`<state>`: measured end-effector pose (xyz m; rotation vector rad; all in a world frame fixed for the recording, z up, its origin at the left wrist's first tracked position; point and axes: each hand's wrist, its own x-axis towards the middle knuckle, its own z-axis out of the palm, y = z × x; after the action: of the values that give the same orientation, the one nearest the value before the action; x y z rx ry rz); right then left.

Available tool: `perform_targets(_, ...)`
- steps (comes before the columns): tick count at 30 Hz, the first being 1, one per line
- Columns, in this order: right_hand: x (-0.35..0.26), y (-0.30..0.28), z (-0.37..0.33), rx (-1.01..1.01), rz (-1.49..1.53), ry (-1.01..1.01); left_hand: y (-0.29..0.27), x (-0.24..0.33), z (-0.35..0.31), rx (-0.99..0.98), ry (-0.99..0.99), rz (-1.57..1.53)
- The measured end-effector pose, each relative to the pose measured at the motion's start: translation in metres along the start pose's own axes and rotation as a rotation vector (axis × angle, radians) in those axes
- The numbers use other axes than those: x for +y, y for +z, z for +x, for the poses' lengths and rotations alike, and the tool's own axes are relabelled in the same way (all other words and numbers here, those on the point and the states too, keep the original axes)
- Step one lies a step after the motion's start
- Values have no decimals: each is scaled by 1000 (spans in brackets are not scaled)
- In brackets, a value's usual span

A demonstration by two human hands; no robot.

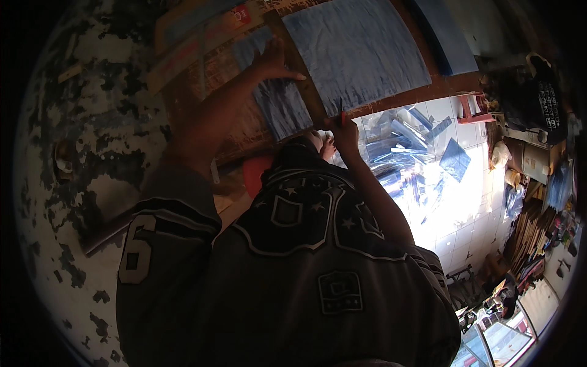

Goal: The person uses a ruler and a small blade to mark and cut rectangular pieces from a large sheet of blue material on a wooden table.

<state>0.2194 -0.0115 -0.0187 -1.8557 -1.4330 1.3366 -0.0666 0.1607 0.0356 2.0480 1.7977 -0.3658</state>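
Brown table (455, 84), blue sheet (361, 49) on top. Strip (295, 56) lies across it, long axis running far-left to near-right. Left hand (272, 63) spread on strip; right hand (343, 133) grips red cutter (343, 116), just right of strip's near end.

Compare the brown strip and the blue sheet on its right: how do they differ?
Shape: the brown strip is long and narrow; the blue sheet is broad.
Surface: the brown strip looks plain and dull; the blue sheet looks wrinkled, with pale streaks.
Shared: both lie on the brown table.
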Motion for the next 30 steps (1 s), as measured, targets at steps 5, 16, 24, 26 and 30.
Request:
perform_targets(5, -8, 0, -7, -19, 85, 24, 1, 1, -8, -8, -32, 39)
perform_targets(16, -10, 1, -8, -17, 130, 35, -2, -2, -5, -63, -53, -4)
perform_targets(24, 0, 4, -1, -1, 49, 31, -9, 14, -14, -63, -96, 73)
perform_targets(26, 0, 4, 0, -8, 29, 46, -12, 21, -17, -68, -107, 106)
perform_targets(30, -1, 2, 0, -38, 13, 41, -11, 21, -17, -64, -106, 108)
